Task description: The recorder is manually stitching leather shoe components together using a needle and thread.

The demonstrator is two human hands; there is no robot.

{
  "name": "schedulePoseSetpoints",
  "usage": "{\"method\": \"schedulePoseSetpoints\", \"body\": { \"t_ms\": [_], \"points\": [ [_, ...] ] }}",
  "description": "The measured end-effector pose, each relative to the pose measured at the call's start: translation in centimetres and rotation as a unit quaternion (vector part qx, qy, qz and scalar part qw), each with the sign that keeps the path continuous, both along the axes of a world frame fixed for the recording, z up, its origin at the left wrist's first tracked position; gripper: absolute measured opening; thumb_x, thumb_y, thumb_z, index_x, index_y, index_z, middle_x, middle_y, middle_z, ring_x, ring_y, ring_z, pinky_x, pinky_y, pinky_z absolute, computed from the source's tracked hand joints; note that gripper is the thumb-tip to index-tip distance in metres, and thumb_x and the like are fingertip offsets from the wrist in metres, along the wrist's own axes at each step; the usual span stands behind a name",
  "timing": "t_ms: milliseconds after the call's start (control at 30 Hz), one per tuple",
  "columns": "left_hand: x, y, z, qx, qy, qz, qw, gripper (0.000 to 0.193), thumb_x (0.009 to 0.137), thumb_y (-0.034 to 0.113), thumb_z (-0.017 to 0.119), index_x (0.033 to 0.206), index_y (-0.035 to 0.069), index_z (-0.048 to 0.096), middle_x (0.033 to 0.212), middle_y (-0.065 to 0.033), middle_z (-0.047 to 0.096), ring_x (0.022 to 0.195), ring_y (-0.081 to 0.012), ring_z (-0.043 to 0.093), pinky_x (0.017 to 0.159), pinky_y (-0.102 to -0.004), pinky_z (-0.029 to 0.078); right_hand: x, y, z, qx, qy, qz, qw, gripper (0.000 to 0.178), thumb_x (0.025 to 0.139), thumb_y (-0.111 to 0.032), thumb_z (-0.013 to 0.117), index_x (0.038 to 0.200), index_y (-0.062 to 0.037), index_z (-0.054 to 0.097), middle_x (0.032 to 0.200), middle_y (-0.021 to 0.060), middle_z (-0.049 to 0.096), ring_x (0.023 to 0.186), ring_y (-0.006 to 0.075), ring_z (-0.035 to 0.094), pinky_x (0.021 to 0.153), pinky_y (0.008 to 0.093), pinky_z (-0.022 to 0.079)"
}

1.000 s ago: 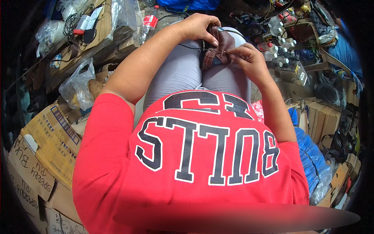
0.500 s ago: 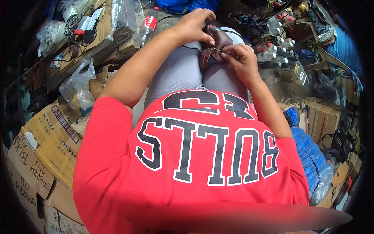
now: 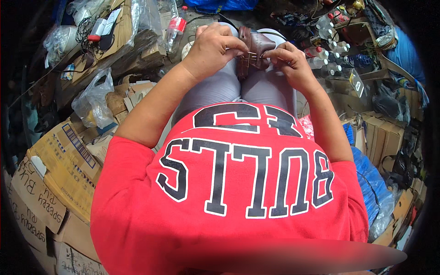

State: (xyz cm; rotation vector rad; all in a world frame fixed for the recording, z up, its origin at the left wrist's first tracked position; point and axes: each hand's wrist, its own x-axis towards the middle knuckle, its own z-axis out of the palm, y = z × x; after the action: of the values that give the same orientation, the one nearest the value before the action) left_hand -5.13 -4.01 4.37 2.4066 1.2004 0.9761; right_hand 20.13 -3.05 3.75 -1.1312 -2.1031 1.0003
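Observation:
A dark brown leather shoe (image 3: 260, 42) rests across my thighs, between the knees. Short pale strands, thread or thin pins, cross the gap in its leather near the edge closer to me. My left hand (image 3: 214, 48) is closed in a pinch at the left side of that gap. At its right side my right hand (image 3: 291, 63) pinches with thumb and forefinger, the other fingers curled. What lies between the fingertips of either hand is too small to make out. A thin black strap or cord loops by the shoe's far end.
Plastic bottles (image 3: 321, 57) crowd the floor at the right, and a red-labelled bottle (image 3: 176, 28) stands beyond my left arm. Flattened cardboard boxes (image 3: 59, 165) lean at my left. A clear plastic bag (image 3: 95, 98) and a blue plastic sheet (image 3: 369, 178) lie at the sides.
My left hand has come down from above the shoe and closer to me. My right hand has shifted slightly right and up. The shoe has turned, so its stitched gap shows more.

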Motion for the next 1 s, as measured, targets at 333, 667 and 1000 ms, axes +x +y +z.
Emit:
{"method": "schedulePoseSetpoints", "body": {
  "t_ms": [333, 667, 1000],
  "points": [
    [0.3, -0.3, 0.3, -0.008, 0.021, -0.022, 1.0, 0.016, 0.072, 0.012, 0.073, 0.086, 0.02, 0.073, 0.071, -0.0011, 0.049, 0.074, -0.0203, 0.049, 0.069, -0.0349, 0.038, 0.2, 0.4, -0.6, -0.053, 0.017, 0.005, 0.998, 0.038, 0.07, 0.012, 0.054, 0.095, -0.012, 0.072, 0.079, 0.0019, 0.054, 0.074, 0.0135, 0.055, 0.07, 0.0257, 0.046],
    [-0.7, -0.1, -0.7, -0.024, 0.006, -0.064, 0.998, 0.027, 0.072, 0.007, 0.072, 0.096, 0.021, 0.074, 0.073, -0.002, 0.051, 0.074, -0.0202, 0.05, 0.069, -0.0339, 0.04, 0.4, -0.3, -0.3, -0.054, 0.028, 0.008, 0.998, 0.036, 0.074, 0.007, 0.061, 0.101, -0.0138, 0.072, 0.078, 0.0016, 0.058, 0.076, 0.0118, 0.055, 0.072, 0.0242, 0.045],
    [-0.3, 0.8, -2.5, -0.168, -0.098, -0.052, 0.98, 0.026, 0.071, 0.001, 0.072, 0.093, 0.015, 0.074, 0.072, -0.0016, 0.056, 0.072, -0.0148, 0.052, 0.068, -0.0279, 0.042, -0.4, 0.4, -1.9, -0.101, 0.073, 0.009, 0.992, 0.028, 0.075, -0.003, 0.07, 0.101, -0.0148, 0.073, 0.076, 0.0021, 0.059, 0.074, 0.0111, 0.055, 0.07, 0.0241, 0.045]
  ]
}}
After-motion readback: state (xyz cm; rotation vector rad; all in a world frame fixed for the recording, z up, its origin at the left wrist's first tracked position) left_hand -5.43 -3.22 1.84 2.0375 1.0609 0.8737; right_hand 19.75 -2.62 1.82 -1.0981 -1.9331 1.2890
